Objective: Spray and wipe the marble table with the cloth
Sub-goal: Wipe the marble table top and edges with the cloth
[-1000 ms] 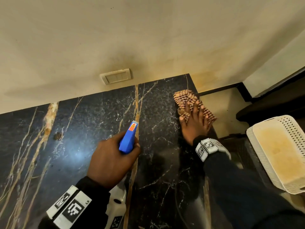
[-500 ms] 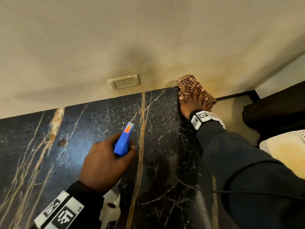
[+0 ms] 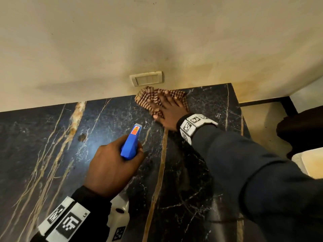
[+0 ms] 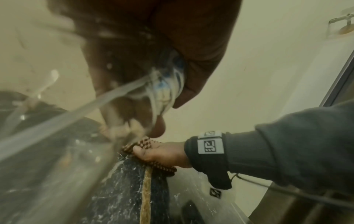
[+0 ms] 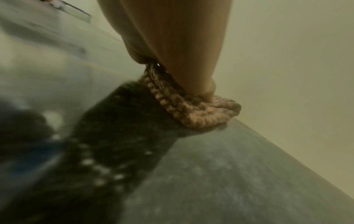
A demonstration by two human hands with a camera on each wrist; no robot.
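The black marble table with gold veins runs along the wall. My right hand lies flat on a brown checked cloth, pressing it onto the marble at the far edge by the wall; the cloth bunches under my fingers in the right wrist view. In the left wrist view the right hand rests on the cloth. My left hand grips a spray bottle by its blue head, held above the middle of the table. The clear bottle body fills the left wrist view, blurred.
A cream wall with a switch plate rises right behind the table. The table's right end drops to the floor. A white perforated basket sits at the right edge. A small brown spot marks the marble on the left.
My right hand slid the cloth from the table's right end up to the wall, then leftward along the back edge below the switch plate. The left hand kept the bottle about where it was.
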